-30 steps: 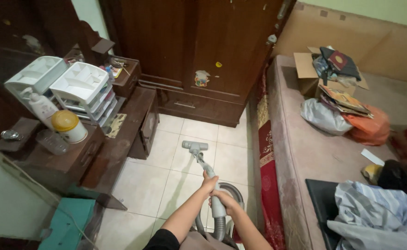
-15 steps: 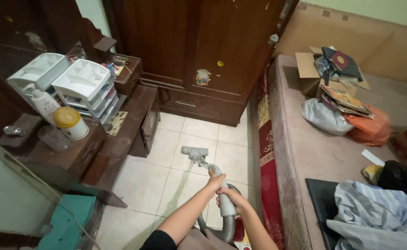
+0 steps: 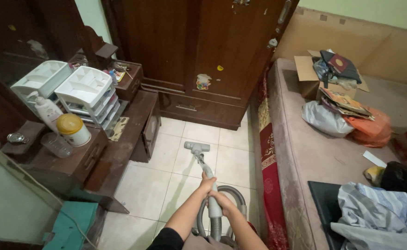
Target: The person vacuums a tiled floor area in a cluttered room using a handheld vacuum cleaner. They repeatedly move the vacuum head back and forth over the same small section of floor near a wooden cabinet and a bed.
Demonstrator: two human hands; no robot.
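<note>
Tiled floor [image 3: 143, 185] between dresser and bed: I've both hands, left [image 3: 207, 184] and right [image 3: 223, 200], clamped on the vacuum wand [image 3: 212, 203], nozzle [image 3: 196, 147] ahead mid-pass; next stroke probably needs uncovered tiles.

I swing the wand [image 3: 203, 163] back upright; the nozzle [image 3: 196, 147] sits squarer, hands [image 3: 212, 192] drawn nearer my body.
</note>
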